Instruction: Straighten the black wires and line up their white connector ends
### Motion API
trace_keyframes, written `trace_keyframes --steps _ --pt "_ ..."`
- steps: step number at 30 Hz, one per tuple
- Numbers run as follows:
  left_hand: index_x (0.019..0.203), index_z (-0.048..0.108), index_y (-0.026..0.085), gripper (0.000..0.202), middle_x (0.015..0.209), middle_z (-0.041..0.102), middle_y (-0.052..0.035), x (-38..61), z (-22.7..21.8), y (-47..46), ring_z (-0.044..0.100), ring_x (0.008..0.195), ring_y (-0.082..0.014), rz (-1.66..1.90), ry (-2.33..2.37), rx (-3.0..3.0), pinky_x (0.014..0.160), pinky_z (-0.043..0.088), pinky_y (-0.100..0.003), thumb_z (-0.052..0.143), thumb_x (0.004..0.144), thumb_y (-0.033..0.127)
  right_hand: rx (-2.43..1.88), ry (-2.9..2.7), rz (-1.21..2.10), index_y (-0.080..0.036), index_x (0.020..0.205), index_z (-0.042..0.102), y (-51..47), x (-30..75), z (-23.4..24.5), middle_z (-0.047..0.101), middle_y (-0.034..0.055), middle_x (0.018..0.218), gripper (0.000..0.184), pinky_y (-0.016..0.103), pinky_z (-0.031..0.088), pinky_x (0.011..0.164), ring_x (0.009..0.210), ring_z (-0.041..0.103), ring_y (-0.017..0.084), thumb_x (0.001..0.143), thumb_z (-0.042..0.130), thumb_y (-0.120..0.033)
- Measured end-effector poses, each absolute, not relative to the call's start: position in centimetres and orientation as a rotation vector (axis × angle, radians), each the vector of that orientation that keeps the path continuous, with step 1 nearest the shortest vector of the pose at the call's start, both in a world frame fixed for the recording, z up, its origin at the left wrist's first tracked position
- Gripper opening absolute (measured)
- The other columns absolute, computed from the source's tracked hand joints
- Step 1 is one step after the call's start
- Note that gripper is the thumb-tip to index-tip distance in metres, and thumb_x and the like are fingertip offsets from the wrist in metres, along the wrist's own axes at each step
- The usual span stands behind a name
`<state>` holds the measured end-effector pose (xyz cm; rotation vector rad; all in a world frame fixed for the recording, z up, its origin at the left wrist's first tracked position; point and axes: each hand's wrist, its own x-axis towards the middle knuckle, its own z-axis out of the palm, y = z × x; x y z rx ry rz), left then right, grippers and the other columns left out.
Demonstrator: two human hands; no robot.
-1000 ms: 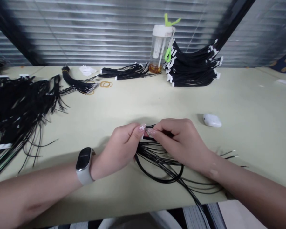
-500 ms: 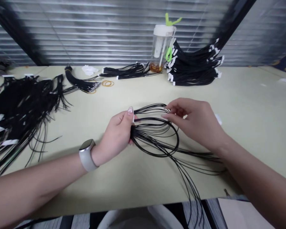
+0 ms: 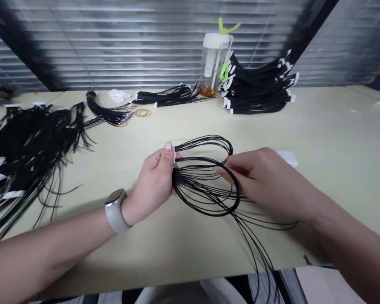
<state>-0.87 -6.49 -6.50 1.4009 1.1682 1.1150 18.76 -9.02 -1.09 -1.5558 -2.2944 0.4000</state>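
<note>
My left hand is closed around one end of a bundle of thin black wires, thumb pressed on a small white tag at the top. The wires fan out to the right in loops above the table and trail off over the front edge. My right hand pinches several of these wires just right of the loops, fingers curled together. A pale watch sits on my left wrist.
A large heap of black wires covers the left of the beige table. At the back stand a clear bottle, a stack of tagged black bundles, smaller bundles and rubber bands. A white case lies behind my right hand.
The hands went from pinching together at one point to apart, spreading the wires into loops. In the last half second my right hand dropped lower and closer to the loops.
</note>
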Motion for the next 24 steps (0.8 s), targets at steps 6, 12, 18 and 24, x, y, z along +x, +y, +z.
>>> trace_keyframes --steps 6,12,18,24 --pt "0.082 0.052 0.019 0.044 0.054 0.054 0.0017 -0.76 -6.25 -6.67 0.043 0.034 -0.0082 1.143 1.172 1.321 0.033 0.032 -0.023 0.035 0.082 0.059 -1.574 -2.296 0.591 -0.020 0.059 0.057 -8.80 18.64 -1.08 0.053 -0.0025 0.050 0.028 0.025 0.033 0.045 0.048 0.045 0.010 0.082 0.052 -0.034" --pt "0.084 0.050 0.019 0.040 0.058 0.052 0.0020 -1.02 -6.82 -6.49 0.042 0.034 -0.0070 1.152 1.156 1.230 0.030 0.033 -0.021 0.037 0.083 0.057 -1.469 -2.000 0.619 -0.021 0.071 0.062 -9.24 19.00 -0.75 0.062 -0.0022 0.065 0.008 0.023 0.041 0.052 0.059 0.053 0.010 0.077 0.059 -0.026" --pt "0.086 0.052 0.019 0.039 0.061 0.054 0.0015 -1.13 -7.06 -6.23 0.045 0.035 -0.0073 1.173 1.173 1.180 0.031 0.036 -0.020 0.040 0.082 0.056 -1.215 -1.391 1.244 -0.023 0.093 0.055 -9.25 18.58 -0.91 0.060 -0.0026 0.061 0.014 0.022 0.047 0.044 0.048 0.056 0.010 0.084 0.051 -0.034" --pt "0.085 0.053 0.019 0.045 0.057 0.055 0.0001 -1.14 -6.60 -6.36 0.045 0.036 -0.0087 1.155 1.185 1.304 0.032 0.035 -0.022 0.033 0.082 0.060 -1.268 -1.371 1.638 -0.017 0.079 0.056 -8.68 18.25 -1.12 0.062 0.0002 0.061 0.007 0.020 0.048 0.045 0.047 0.059 0.010 0.080 0.052 -0.023"
